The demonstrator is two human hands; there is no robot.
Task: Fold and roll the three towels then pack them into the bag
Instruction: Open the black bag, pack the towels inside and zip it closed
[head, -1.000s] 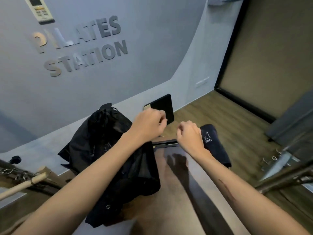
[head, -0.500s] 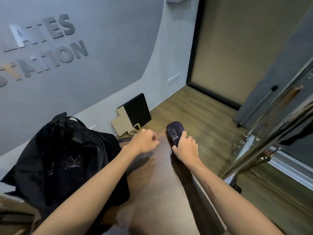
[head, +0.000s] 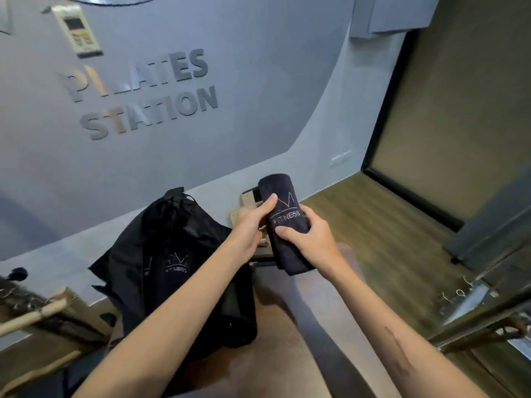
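Against the grey wall (head: 258, 81), with the bag as landmark, largest to smallest:

Wall: behind the bag, carrying raised letters (head: 140, 93) that read PILATES STATION and a small white control panel (head: 77, 30) high above it.

Floor: wood planks (head: 373, 225) stretching away to the right of the bag.

Bench top: brown padded surface (head: 273, 354) under the bag and running toward the camera.

Bag: black drawstring bag (head: 172, 254), slumped on the bench top, its gathered mouth at the far end; whether anything is already inside cannot be told.

Towel: dark rolled towel (head: 283, 222) with a FITNESS logo, held in the air just right of the bag's top. Half a second ago it lay on the far end of the bench top under the right hand alone; now it is lifted and both hands have it.

Right hand (head: 313, 237): fingers and thumb curled round the roll's lower half, gripping it.

Left hand (head: 250, 222): thumb pressed across the roll's upper left side, fingers curled behind it, between towel and bag.

Change: the left hand, a loose empty fist a moment earlier, has joined the grip.

Meaning: rolling of this towel looks finished; the likely next step is carrying it left into the bag's mouth, which probably needs opening first.
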